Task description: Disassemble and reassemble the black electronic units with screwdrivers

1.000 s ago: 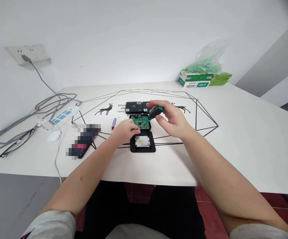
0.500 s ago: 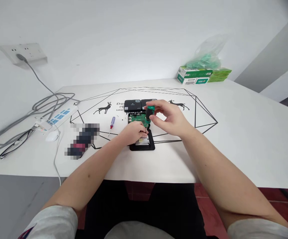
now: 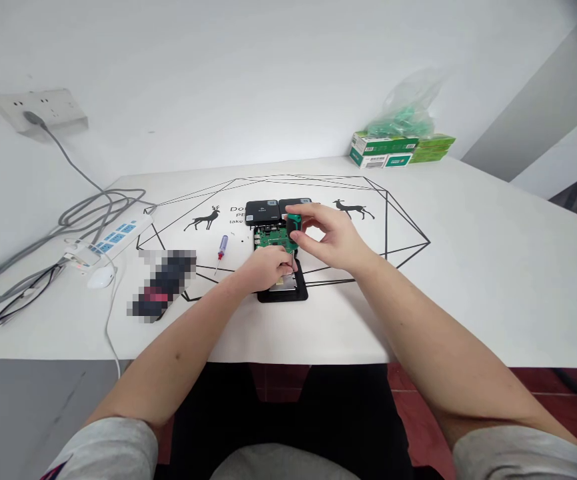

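In the middle of the table my right hand [image 3: 332, 235] grips the green and black handle of a screwdriver [image 3: 294, 227], thumb and fingers closed round it. The screwdriver stands nearly upright, its tip down by the fingers of my left hand [image 3: 270, 267]. Those fingers are curled together over the lower part of a green circuit board [image 3: 271, 237]; what they pinch is hidden. Beneath my left hand lies an open black case [image 3: 302, 290] with a silver metal plate [image 3: 283, 283] inside. Two flat black covers [image 3: 262, 212] lie just behind the board.
A small screwdriver with a purple handle [image 3: 223, 247] lies left of the board beside tiny dark bits. Farther left are a pixelated dark object [image 3: 166, 283], a power strip [image 3: 118, 237], glasses [image 3: 23, 297] and coiled grey cable [image 3: 86, 203]. Green boxes [image 3: 386, 145] stand back right.
The view has shifted slightly, so things sit a little farther left. Both hands keep nearly the same place at the board, and the right still holds the screwdriver.
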`<state>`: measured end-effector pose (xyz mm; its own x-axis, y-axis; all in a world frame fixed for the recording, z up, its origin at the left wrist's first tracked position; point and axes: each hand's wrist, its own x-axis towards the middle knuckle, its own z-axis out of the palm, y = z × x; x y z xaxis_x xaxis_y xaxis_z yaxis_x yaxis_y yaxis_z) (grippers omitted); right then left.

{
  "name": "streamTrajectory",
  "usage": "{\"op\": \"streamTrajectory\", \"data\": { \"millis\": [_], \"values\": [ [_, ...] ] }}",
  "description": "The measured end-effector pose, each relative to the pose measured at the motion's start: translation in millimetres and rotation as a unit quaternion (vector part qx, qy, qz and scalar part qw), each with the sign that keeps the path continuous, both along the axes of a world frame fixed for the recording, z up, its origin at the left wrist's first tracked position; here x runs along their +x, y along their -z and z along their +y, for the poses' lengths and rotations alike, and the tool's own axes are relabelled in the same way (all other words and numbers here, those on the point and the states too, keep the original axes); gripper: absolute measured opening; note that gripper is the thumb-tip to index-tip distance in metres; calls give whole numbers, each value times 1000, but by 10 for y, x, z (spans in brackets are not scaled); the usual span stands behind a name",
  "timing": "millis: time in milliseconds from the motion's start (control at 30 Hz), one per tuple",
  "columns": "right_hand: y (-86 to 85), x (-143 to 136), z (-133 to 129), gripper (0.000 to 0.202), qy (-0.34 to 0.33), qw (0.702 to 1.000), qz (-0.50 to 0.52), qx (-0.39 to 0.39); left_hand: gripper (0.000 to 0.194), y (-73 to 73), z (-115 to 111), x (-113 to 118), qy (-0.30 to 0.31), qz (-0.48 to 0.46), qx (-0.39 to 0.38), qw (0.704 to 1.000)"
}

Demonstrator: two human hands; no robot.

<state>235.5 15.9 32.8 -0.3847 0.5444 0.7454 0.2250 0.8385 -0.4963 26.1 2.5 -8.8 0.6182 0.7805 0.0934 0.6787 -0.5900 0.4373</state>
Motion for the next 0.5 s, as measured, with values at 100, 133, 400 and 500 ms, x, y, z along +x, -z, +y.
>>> {"op": "streamTrajectory", "data": {
  "millis": [100, 133, 400, 500],
  "values": [
    [22, -5, 12, 40, 3, 1000, 11, -2, 24, -14, -19, 1, -2, 10, 8, 1000],
    [28, -7, 15, 40, 3, 1000, 12, -5, 25, -20, -26, -1, -3, 12, 9, 1000],
    [48, -20, 11, 37, -1, 1000, 25, -4, 25, -36, -31, -29, -18, 18, 11, 1000],
    [41, -19, 10, 37, 5, 1000, 20, -2, 24, -25, -26, -27, -13, 16, 13, 1000]
  ]
}}
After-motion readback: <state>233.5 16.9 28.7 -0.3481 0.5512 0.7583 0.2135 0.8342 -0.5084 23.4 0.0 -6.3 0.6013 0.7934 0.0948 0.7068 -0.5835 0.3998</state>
